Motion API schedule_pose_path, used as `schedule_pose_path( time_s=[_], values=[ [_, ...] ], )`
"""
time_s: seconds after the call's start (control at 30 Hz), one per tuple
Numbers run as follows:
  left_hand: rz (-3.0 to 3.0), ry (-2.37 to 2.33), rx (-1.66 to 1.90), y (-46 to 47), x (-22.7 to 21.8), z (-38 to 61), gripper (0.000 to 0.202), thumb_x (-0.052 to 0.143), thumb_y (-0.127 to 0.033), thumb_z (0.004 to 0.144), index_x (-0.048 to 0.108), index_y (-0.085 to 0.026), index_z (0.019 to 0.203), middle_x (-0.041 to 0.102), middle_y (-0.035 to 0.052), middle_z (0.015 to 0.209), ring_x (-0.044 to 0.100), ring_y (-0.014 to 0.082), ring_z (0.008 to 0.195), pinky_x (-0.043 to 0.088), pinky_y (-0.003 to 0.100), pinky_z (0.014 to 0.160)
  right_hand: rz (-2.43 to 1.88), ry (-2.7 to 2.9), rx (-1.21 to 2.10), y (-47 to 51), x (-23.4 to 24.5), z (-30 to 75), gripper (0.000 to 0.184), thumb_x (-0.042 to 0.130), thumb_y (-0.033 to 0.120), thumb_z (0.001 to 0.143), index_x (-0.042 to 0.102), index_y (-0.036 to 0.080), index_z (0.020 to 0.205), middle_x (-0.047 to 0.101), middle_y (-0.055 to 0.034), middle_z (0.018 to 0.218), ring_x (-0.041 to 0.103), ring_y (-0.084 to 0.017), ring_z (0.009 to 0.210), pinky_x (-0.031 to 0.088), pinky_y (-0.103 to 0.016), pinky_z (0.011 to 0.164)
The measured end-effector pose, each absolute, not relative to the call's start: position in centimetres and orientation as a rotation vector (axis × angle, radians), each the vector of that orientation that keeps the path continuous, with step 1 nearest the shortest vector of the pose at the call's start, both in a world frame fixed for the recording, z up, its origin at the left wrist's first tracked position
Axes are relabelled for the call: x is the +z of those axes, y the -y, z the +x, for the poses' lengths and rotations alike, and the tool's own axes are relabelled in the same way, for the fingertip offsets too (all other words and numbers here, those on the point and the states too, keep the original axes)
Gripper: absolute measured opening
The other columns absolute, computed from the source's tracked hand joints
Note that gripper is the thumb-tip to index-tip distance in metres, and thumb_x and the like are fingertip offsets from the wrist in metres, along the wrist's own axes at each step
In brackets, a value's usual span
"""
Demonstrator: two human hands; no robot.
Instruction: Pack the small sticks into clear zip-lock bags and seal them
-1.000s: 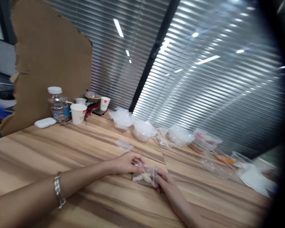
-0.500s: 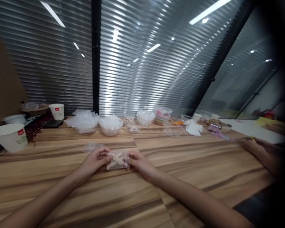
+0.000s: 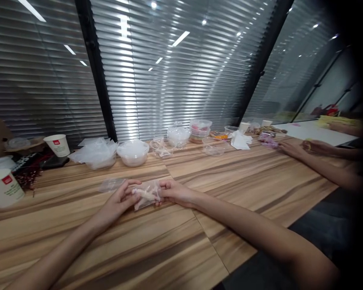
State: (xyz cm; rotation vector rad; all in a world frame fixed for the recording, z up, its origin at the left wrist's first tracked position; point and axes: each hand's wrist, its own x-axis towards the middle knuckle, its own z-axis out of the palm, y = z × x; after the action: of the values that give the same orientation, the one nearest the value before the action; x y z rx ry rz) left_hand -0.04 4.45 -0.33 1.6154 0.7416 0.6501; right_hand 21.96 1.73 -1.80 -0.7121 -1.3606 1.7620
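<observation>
A small clear plastic bag (image 3: 147, 194) with pale contents rests on the wooden table (image 3: 157, 245), held at both ends. My left hand (image 3: 118, 202) pinches its left edge with curled fingers. My right hand (image 3: 176, 193) grips its right edge, fingers closed on the plastic. A second, flat clear bag (image 3: 110, 185) lies on the table just behind my left hand.
Clear bowls with plastic bags (image 3: 133, 152) and small containers (image 3: 200, 129) line the back edge by the blinds. White paper cups (image 3: 3, 187) stand at the left. Another person's hands (image 3: 293, 150) rest on the table at the right, near white paper (image 3: 313, 133).
The view has swung to the right, so the cardboard and bottle have left the frame and another person's hands have come in. My hands stay on the bag.
</observation>
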Motion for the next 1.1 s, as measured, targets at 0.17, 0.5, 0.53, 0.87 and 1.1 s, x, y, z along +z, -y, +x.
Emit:
schedule_pose_path(
  time_s=[0.17, 0.5, 0.53, 0.87, 1.1],
  values=[
    [1.631, -0.678, 0.538, -3.7, 0.0, 0.4, 0.064, 0.059, -0.035, 0.078, 0.024, -0.028, 0.131, 0.061, 0.0065, 0.109, 0.058, 0.0198, 0.098, 0.044, 0.034, 0.084, -0.781, 1.317, 1.620, -1.8, -2.8, 21.6, 0.022, 0.063, 0.031, 0.075, 0.062, 0.012, 0.087, 0.061, -0.0020, 0.075, 0.055, -0.008, 0.061, 0.045, -0.022, 0.062],
    [1.678, -0.720, 0.601, -4.4, -0.9, 0.4, 0.051, 0.055, -0.034, 0.080, 0.034, -0.027, 0.126, 0.058, 0.0040, 0.103, 0.056, 0.0139, 0.077, 0.046, 0.028, 0.073, -0.794, 1.345, 1.595, -1.9, -2.9, 21.3, 0.035, 0.058, 0.049, 0.076, 0.055, 0.015, 0.085, 0.056, 0.0002, 0.069, 0.055, -0.009, 0.055, 0.046, -0.022, 0.054],
    [1.672, -0.721, 0.613, -4.6, -1.0, 0.3, 0.051, 0.056, -0.035, 0.080, 0.035, -0.027, 0.125, 0.058, 0.0036, 0.102, 0.056, 0.0137, 0.076, 0.045, 0.028, 0.072, -0.787, 1.344, 1.588, -2.0, -3.0, 21.4, 0.036, 0.057, 0.050, 0.077, 0.055, 0.015, 0.084, 0.056, -0.0001, 0.069, 0.055, -0.010, 0.056, 0.046, -0.022, 0.054],
    [1.677, -0.738, 0.597, -4.3, -0.7, 0.1, 0.057, 0.058, -0.036, 0.077, 0.034, -0.027, 0.128, 0.060, 0.0021, 0.090, 0.054, 0.0135, 0.069, 0.044, 0.024, 0.062, -0.765, 1.249, 1.645, -2.0, -3.0, 21.5, 0.030, 0.062, 0.042, 0.076, 0.062, 0.013, 0.082, 0.058, -0.0021, 0.074, 0.050, -0.009, 0.063, 0.040, -0.022, 0.061],
    [1.647, -0.707, 0.576, -4.3, -0.4, 0.1, 0.054, 0.058, -0.035, 0.079, 0.035, -0.027, 0.127, 0.059, 0.0051, 0.105, 0.056, 0.0194, 0.096, 0.044, 0.031, 0.082, -0.791, 1.235, 1.598, -1.8, -3.1, 21.3, 0.029, 0.061, 0.040, 0.076, 0.063, 0.012, 0.077, 0.057, -0.0014, 0.070, 0.048, -0.009, 0.061, 0.036, -0.021, 0.061]
  ],
)
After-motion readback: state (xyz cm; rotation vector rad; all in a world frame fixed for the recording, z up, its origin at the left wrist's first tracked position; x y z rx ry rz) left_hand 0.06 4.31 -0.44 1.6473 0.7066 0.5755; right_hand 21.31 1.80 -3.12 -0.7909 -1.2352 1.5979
